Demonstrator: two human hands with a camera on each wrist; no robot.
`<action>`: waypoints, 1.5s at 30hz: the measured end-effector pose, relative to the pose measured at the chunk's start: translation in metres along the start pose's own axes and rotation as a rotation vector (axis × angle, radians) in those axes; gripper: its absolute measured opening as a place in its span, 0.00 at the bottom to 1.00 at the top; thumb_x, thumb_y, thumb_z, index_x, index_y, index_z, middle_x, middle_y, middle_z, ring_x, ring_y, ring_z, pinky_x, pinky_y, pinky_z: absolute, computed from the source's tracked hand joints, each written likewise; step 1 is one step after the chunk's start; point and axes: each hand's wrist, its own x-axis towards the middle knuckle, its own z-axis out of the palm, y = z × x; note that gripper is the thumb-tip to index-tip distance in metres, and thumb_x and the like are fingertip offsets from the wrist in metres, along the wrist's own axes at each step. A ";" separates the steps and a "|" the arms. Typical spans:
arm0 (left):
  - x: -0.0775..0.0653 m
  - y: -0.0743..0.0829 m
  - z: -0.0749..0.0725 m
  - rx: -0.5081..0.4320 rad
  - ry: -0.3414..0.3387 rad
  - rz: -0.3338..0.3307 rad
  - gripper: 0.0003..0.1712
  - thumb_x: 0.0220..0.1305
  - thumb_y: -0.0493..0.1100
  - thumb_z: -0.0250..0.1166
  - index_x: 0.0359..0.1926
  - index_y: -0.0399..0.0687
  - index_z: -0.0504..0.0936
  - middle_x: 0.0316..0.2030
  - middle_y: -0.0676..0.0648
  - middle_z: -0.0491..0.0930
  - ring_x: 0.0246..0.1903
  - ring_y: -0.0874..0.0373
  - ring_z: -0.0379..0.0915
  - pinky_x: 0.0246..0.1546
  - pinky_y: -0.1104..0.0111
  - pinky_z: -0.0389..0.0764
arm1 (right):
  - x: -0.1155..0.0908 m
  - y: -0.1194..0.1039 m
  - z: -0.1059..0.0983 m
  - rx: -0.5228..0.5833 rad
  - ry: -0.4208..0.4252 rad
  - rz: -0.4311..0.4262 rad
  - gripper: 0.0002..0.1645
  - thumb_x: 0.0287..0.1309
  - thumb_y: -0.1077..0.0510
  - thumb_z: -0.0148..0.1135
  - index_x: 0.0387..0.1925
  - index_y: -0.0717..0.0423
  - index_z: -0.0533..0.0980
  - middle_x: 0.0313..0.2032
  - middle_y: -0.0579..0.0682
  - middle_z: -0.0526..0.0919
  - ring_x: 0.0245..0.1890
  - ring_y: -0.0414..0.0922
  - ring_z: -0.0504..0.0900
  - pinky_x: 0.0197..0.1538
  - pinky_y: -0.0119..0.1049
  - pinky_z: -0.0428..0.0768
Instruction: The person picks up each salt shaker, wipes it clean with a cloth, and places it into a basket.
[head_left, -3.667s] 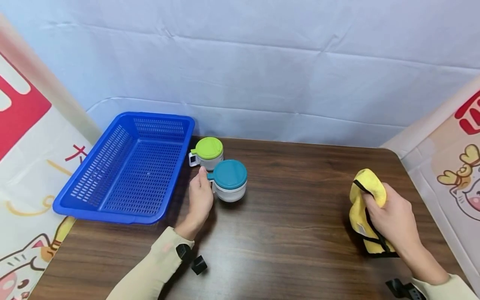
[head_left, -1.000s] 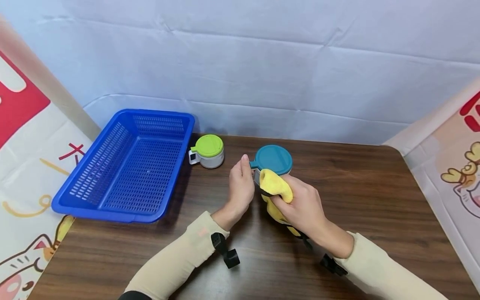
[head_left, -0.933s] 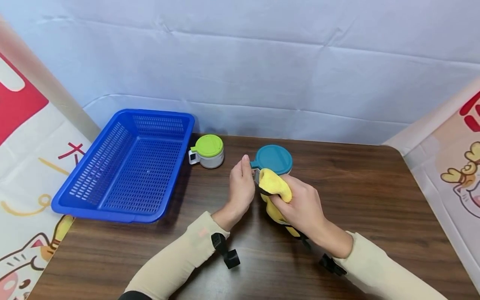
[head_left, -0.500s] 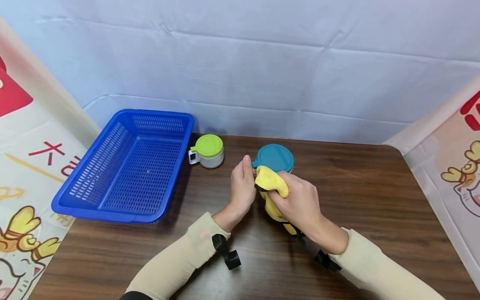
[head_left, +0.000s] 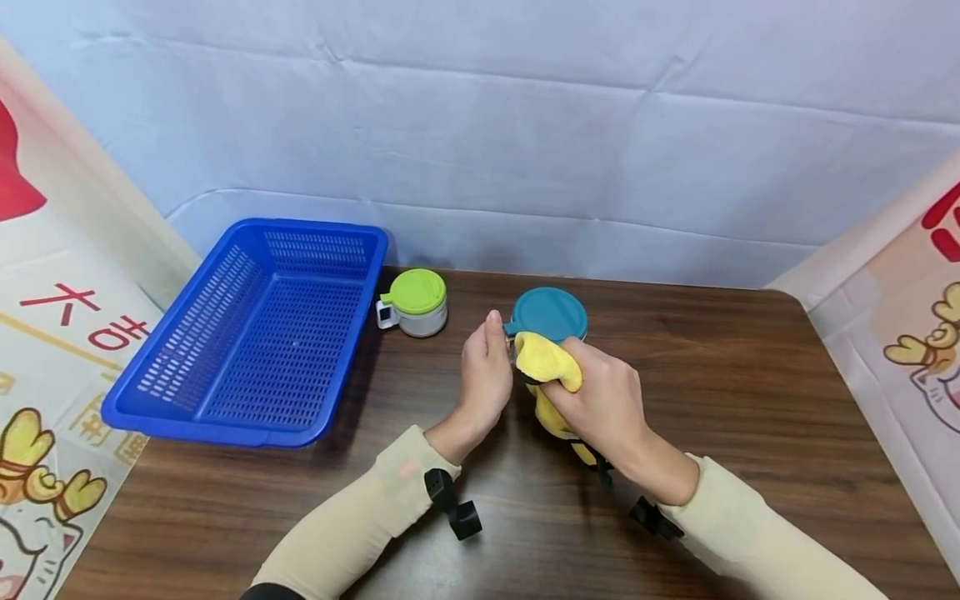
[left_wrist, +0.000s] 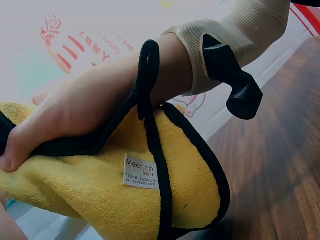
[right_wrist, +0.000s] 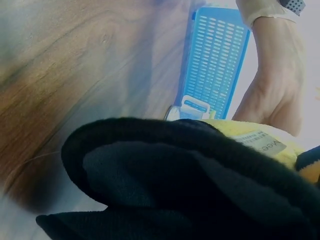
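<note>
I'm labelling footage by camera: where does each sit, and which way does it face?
Head: on the head, facing forward and down at the teal-lidded jar; left hand, right hand and sleeves show.
Left wrist: on that wrist, facing the yellow cloth; the right hand shows.
Right wrist: on that wrist, facing past the cloth toward the blue basket; left forearm shows.
Both wrist views share the cloth.

From my end I count two hands (head_left: pixel 483 371) (head_left: pixel 603 402), one yellow cloth (head_left: pixel 547 360), one teal-lidded jar (head_left: pixel 551 313) and one lime-lidded jar (head_left: pixel 417 302), so two jars altogether, one blue basket (head_left: pixel 288 358), one bench (head_left: pixel 750 433), two sleeves (head_left: pixel 352 517) (head_left: pixel 757 525) and two black wrist mounts (head_left: pixel 441 487) (head_left: pixel 657 518).
</note>
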 end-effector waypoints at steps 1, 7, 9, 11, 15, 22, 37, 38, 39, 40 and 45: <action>0.000 0.000 0.000 0.002 0.000 0.005 0.29 0.84 0.50 0.42 0.20 0.48 0.61 0.16 0.51 0.59 0.16 0.57 0.54 0.23 0.68 0.60 | 0.000 0.000 0.000 0.000 0.002 0.000 0.15 0.49 0.60 0.74 0.25 0.54 0.72 0.17 0.43 0.64 0.15 0.39 0.64 0.19 0.35 0.67; 0.002 0.001 -0.001 0.038 0.011 0.026 0.29 0.84 0.49 0.42 0.19 0.49 0.60 0.15 0.52 0.57 0.16 0.58 0.53 0.23 0.68 0.58 | 0.001 0.002 -0.001 -0.001 0.012 -0.006 0.16 0.49 0.61 0.74 0.24 0.54 0.71 0.17 0.43 0.63 0.15 0.39 0.63 0.19 0.36 0.66; 0.002 0.002 -0.002 0.043 0.011 0.026 0.29 0.84 0.49 0.42 0.19 0.49 0.60 0.15 0.52 0.57 0.16 0.58 0.52 0.22 0.68 0.58 | 0.001 0.002 -0.002 -0.003 0.013 -0.011 0.16 0.49 0.62 0.74 0.24 0.54 0.71 0.17 0.43 0.63 0.15 0.39 0.62 0.19 0.36 0.66; 0.002 0.002 -0.002 0.045 0.010 0.023 0.29 0.84 0.49 0.42 0.19 0.49 0.60 0.15 0.51 0.56 0.16 0.58 0.52 0.22 0.68 0.58 | 0.001 0.003 -0.003 -0.002 0.013 -0.016 0.16 0.50 0.62 0.74 0.24 0.54 0.70 0.17 0.43 0.63 0.15 0.38 0.62 0.19 0.35 0.66; 0.002 0.003 -0.001 0.046 0.016 0.011 0.29 0.84 0.49 0.43 0.19 0.49 0.60 0.15 0.51 0.57 0.16 0.57 0.52 0.23 0.67 0.58 | 0.000 0.005 -0.004 0.005 0.011 -0.015 0.16 0.50 0.62 0.74 0.25 0.53 0.71 0.18 0.43 0.64 0.15 0.38 0.63 0.20 0.35 0.66; 0.003 0.006 -0.002 0.046 0.022 -0.004 0.29 0.83 0.50 0.43 0.18 0.48 0.60 0.15 0.51 0.57 0.16 0.57 0.53 0.23 0.68 0.58 | 0.002 0.008 -0.008 0.026 0.009 -0.040 0.15 0.48 0.63 0.74 0.26 0.54 0.72 0.18 0.43 0.66 0.16 0.38 0.64 0.21 0.36 0.68; 0.003 0.011 -0.004 0.024 0.000 -0.027 0.30 0.83 0.51 0.42 0.19 0.48 0.61 0.15 0.51 0.57 0.17 0.56 0.53 0.23 0.68 0.58 | 0.003 0.015 -0.013 0.051 0.024 -0.051 0.13 0.48 0.62 0.75 0.29 0.55 0.75 0.20 0.46 0.72 0.18 0.39 0.67 0.23 0.38 0.71; 0.003 0.011 -0.004 0.023 -0.001 -0.027 0.30 0.83 0.51 0.42 0.19 0.48 0.61 0.15 0.51 0.57 0.17 0.56 0.53 0.24 0.68 0.58 | 0.003 0.016 -0.014 0.050 0.024 -0.050 0.13 0.48 0.62 0.75 0.29 0.55 0.75 0.20 0.46 0.72 0.18 0.40 0.67 0.23 0.38 0.71; 0.003 0.011 -0.005 0.023 -0.002 -0.028 0.30 0.83 0.51 0.42 0.19 0.48 0.61 0.15 0.51 0.57 0.17 0.56 0.53 0.24 0.68 0.58 | 0.003 0.016 -0.014 0.050 0.023 -0.048 0.13 0.48 0.62 0.75 0.29 0.55 0.75 0.20 0.46 0.72 0.18 0.40 0.67 0.23 0.38 0.71; 0.003 0.012 -0.005 0.022 -0.002 -0.028 0.30 0.83 0.51 0.42 0.19 0.48 0.61 0.15 0.51 0.57 0.17 0.56 0.53 0.24 0.68 0.58 | 0.003 0.017 -0.014 0.051 0.022 -0.048 0.13 0.48 0.61 0.76 0.29 0.55 0.75 0.20 0.45 0.72 0.18 0.40 0.67 0.23 0.38 0.71; 0.004 0.012 -0.006 0.023 -0.004 -0.034 0.30 0.83 0.52 0.42 0.19 0.48 0.61 0.16 0.51 0.57 0.17 0.56 0.53 0.24 0.68 0.59 | 0.002 0.019 -0.016 0.067 0.024 -0.037 0.13 0.48 0.60 0.76 0.30 0.55 0.77 0.21 0.46 0.74 0.19 0.40 0.69 0.24 0.39 0.72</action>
